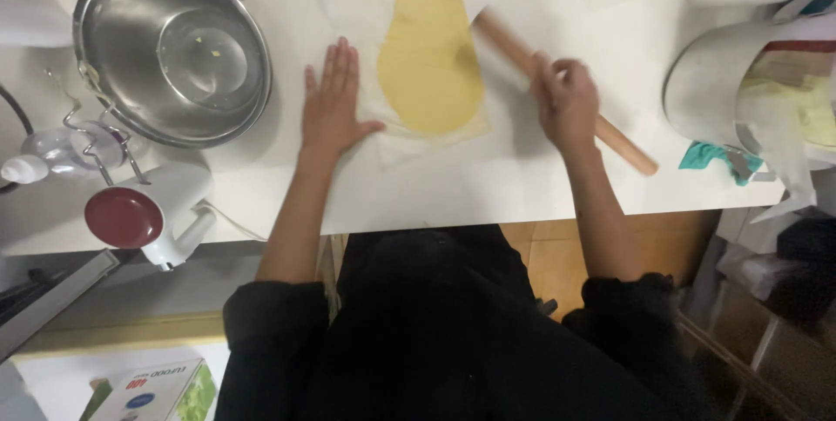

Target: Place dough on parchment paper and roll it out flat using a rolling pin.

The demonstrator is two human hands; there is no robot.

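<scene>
Steel bowl (172, 51) sits left of the yellow dough (429, 60). Your left hand (333, 103) lies flat, fingers together, just left of the dough; your right hand (566, 101), blurred, seems wrapped around the wooden rolling pin (627, 147) at the dough's right.

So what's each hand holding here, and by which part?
Right hand grips the wooden rolling pin around its middle. Left hand holds nothing, lying flat on the paper.

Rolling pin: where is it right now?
Head view, right of centre: the rolling pin lies diagonally in the right hand, its far end beside the yellow dough.
</scene>
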